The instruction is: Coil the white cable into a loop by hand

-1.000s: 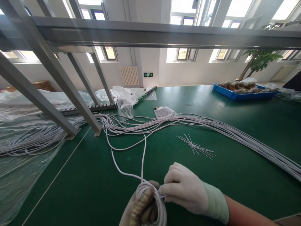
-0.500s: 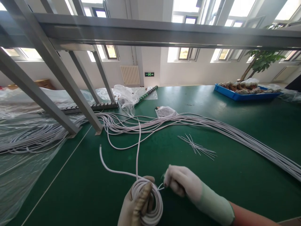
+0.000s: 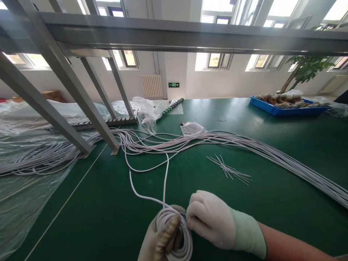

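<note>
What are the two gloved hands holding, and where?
The left hand grips a coil of white cable around its loops; the right hand pinches something small at the coil's top.

A blue plastic tray (image 3: 274, 110) sits far right on the green surface (image 3: 244, 217). Thin white ties (image 3: 230, 172) lie scattered; crumpled clear plastic bags (image 3: 145, 110) rest beside grey metal frame legs (image 3: 81, 108).

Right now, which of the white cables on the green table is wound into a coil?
Only the white cable coil gripped in the left hand, touched by the right hand. The long white cable bundle lies stretched straight across the table.
</note>
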{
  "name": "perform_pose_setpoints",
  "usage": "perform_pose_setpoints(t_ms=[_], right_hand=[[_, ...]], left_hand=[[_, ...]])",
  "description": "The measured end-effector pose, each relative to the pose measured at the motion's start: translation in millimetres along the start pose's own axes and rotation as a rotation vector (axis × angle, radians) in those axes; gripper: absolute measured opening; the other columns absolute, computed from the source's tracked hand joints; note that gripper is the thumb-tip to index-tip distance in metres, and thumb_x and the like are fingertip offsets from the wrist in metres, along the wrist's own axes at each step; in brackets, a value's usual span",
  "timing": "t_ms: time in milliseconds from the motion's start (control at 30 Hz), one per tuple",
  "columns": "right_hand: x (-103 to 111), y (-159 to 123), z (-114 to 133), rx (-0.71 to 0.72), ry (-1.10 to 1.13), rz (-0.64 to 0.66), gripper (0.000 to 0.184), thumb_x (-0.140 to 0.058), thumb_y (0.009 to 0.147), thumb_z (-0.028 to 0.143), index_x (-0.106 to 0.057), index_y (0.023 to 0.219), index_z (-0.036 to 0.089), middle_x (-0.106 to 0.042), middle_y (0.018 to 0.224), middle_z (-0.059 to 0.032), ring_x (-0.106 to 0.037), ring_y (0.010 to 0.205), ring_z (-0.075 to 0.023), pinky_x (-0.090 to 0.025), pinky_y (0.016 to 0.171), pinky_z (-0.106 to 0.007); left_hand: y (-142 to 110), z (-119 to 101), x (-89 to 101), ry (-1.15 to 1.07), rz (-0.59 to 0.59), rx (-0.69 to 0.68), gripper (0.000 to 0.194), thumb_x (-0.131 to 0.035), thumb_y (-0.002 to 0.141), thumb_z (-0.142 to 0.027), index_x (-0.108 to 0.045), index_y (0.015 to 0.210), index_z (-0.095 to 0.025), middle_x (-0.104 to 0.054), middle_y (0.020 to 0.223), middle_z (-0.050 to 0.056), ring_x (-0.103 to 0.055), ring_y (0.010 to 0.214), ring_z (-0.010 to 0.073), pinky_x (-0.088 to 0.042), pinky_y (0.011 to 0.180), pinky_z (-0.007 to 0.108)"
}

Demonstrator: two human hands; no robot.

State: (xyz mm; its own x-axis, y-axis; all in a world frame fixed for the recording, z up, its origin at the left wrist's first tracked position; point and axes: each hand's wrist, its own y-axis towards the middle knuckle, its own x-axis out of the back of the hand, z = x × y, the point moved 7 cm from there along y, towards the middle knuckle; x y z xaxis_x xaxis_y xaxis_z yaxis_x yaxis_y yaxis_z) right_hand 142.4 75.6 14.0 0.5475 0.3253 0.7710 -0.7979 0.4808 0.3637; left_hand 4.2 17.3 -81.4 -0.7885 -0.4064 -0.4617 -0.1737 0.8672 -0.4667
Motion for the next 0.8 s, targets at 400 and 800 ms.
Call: perform_pose_setpoints(t_ms=[400,800], right_hand=[[-45,-28,-37,-0.877,1.009,-0.040,0.035,-0.042,0.103,0.045,-0.055,0.083,0.019,-0.046,0.064,0.0041,-0.036,0.048,-0.0096,-0.028,0.045,-0.023],[5,-5,18,0.268,-0.356,0.006,0.042,-0.036,0.112,0.041,-0.066,0.099,0.014,-0.061,0.089,-0.0051,-0.044,0.071,-0.0188,-0.035,0.065,-0.036]], left_hand=[[-1,-3,-4.5,0.102,0.004,0.076,0.049,-0.094,0.062,-0.052,-0.080,0.094,-0.017,-0.074,0.074,0.005,-0.065,0.063,0.0167,-0.052,0.058,0.023],[-17,1,-21.9,-0.118,-0.044,0.261,0.022,-0.086,0.077,-0.034,-0.077,0.089,-0.018,-0.061,0.056,-0.002,-0.060,0.049,0.0147,-0.049,0.049,0.023]])
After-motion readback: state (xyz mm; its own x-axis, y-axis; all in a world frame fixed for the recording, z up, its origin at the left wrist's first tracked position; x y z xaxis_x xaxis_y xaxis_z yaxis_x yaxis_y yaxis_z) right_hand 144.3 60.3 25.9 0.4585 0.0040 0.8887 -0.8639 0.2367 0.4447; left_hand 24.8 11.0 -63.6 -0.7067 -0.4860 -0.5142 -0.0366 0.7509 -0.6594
